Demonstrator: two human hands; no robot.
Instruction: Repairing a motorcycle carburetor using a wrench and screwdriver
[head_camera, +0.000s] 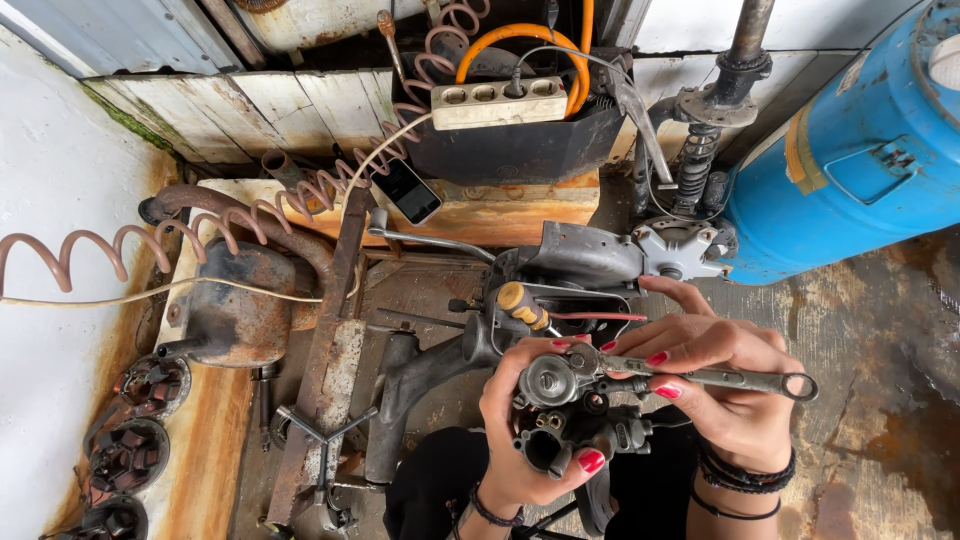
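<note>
My left hand (515, 430) grips a grimy metal carburettor (565, 415) from below, thumb on its lower edge. My right hand (725, 385) holds a steel combination wrench (715, 377); its far end sits on a fitting at the carburettor's top, its ring end points right. Both hands hover above my dark-clothed lap. A screwdriver with a yellow-and-black handle (523, 305) lies just behind the hands on the grey engine parts.
A grey motor casing (590, 255) lies ahead. A rusty tank (240, 300) and a coiled hose (300, 195) are at left, a phone (407, 190) on the wooden board, a power strip (497, 103) on a black box, a blue drum (850, 150) at right.
</note>
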